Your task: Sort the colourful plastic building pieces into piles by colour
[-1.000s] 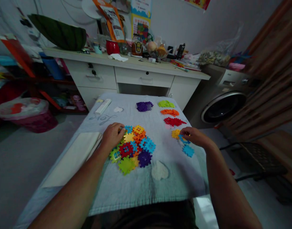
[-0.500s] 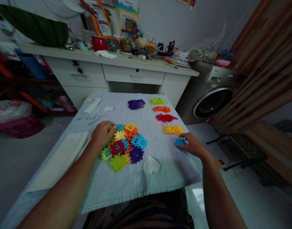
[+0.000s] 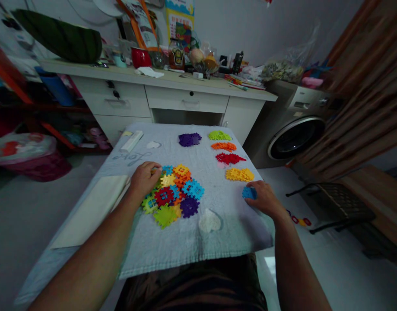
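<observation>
Near the yellow tiles (image 3: pixel 239 175), blue notched tiles (image 3: pixel 249 192), long axis hidden, are pinched by the right hand (image 3: pixel 265 198); whether anything is pinched by the left hand (image 3: pixel 144 179) cannot be told; the blue, earlier spread, is now gathered.

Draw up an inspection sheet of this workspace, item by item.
Surface: pale cloth, creased near the front edge.
Job's things: mixed pile of toothed pieces; purple pile, green pile, orange pile, red pile, yellow pile; blue pieces at right.
Clutter: white box and folded cream sheet, both at left.
Hands: left hand at the mixed pile's left edge; right hand on the blue pieces; grip unclear on both.
Cables: what looks like a thin cord on the wall, upper left.
Surroundings: crowded desk, washing machine, pink bin.
</observation>
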`<state>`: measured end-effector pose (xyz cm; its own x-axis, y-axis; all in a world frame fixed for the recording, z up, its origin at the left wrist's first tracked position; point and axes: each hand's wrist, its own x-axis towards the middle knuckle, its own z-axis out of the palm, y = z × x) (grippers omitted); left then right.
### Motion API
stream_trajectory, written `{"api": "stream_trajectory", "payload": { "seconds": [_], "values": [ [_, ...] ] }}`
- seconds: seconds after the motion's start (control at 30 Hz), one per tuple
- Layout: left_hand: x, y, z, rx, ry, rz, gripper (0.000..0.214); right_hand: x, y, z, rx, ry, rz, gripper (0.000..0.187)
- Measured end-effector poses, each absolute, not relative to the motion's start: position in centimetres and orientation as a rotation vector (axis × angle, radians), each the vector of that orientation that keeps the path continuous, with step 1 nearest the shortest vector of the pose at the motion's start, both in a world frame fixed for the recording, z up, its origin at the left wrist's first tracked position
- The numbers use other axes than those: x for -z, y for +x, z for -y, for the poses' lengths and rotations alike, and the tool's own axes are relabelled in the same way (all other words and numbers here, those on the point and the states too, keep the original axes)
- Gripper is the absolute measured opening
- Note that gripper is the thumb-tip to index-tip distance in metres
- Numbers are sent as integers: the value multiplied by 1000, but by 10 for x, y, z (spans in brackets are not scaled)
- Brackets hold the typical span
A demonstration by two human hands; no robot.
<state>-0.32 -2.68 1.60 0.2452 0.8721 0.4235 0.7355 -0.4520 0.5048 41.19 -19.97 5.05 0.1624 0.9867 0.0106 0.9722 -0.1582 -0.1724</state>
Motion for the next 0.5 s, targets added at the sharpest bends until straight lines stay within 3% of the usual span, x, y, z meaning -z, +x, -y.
{"api": "stream_trajectory", "payload": {
  "seconds": [0.13, 0.3, 0.5],
  "values": [
    [-14, -3, 25, -952, 2284, -1520, 32, -66, 383, 191, -137, -2067, 1984, 45],
    [-10, -4, 24, -946, 2206, -1506, 33, -69, 310, 170, -361, -1637, 2158, 44],
    [-5, -6, 23, -1002, 2002, -1483, 36, -41, 262, 150, -404, -1573, 2199, 54]
  ]
}}
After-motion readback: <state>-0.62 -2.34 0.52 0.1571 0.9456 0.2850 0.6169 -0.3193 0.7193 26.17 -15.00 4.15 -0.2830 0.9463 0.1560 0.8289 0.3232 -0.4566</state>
